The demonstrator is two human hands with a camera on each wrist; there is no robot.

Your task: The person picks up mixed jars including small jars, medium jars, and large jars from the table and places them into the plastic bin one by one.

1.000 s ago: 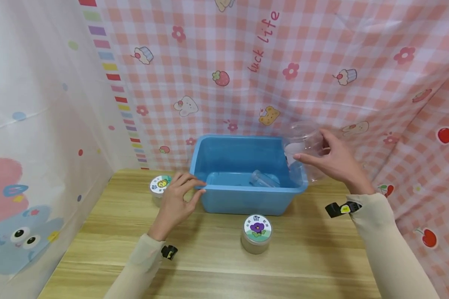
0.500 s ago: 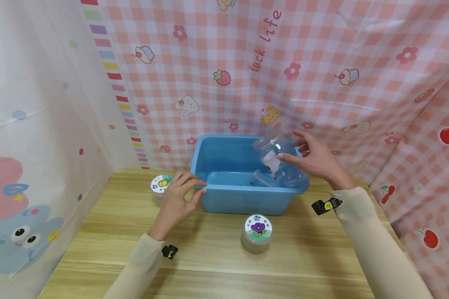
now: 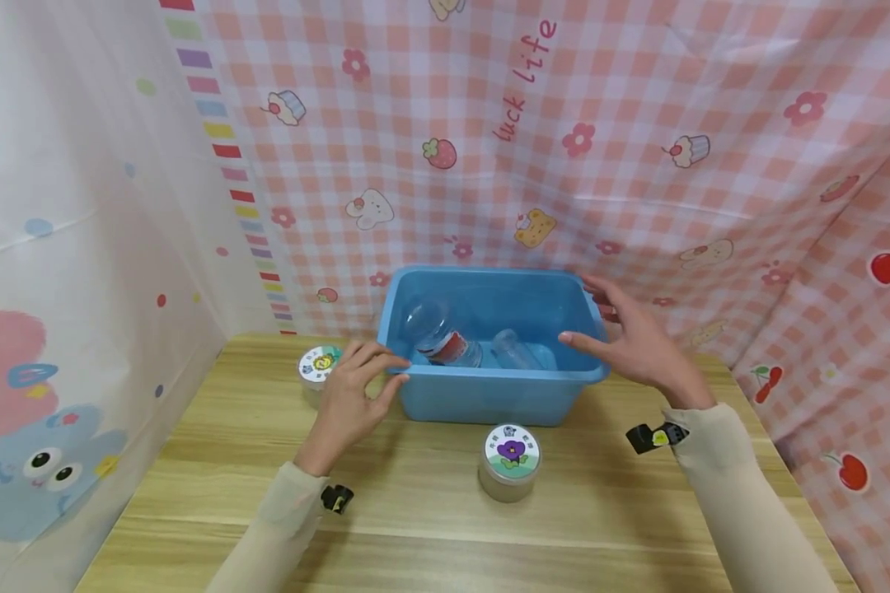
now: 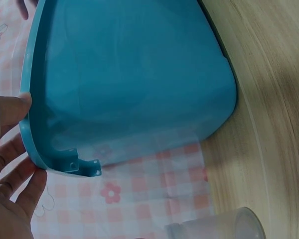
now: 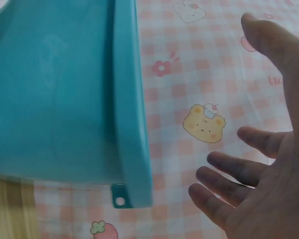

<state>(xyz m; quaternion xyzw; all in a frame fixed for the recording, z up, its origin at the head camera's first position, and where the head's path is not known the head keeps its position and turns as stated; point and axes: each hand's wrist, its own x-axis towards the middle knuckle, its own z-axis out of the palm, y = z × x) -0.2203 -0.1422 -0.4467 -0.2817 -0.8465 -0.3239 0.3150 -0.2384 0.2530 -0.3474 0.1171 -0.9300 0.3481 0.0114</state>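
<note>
On the far left, a white cloth (image 3: 96, 247) with pastel cartoon figures is hanging beside the wooden desk (image 3: 601, 511). Taking the blue plastic bin (image 3: 489, 398) as the centre of the clock, a round tub with a sunflower lid (image 3: 315, 365) is standing at nine o'clock, and the left hand is covering part of it.

The left hand (image 3: 352, 403) is staying at eight o'clock, and its grip is pinching the rim at the near left corner, with the thumb and the fingers touching it. The bin itself is standing upright on the desk. Inside it, towards nine o'clock, a clear plastic jar (image 3: 448, 347) with a red and white label is lying tilted. Towards five o'clock, a clear tube (image 3: 515, 352) is lying just beside the jar.

At six o'clock, outside, a round tub with a purple flower lid (image 3: 509, 463) is standing upright. At twelve o'clock a pink checked curtain (image 3: 445, 107) is hanging. At three o'clock the right hand (image 3: 641, 342) is hovering by the right rim; its grip is spread and is holding nothing.
</note>
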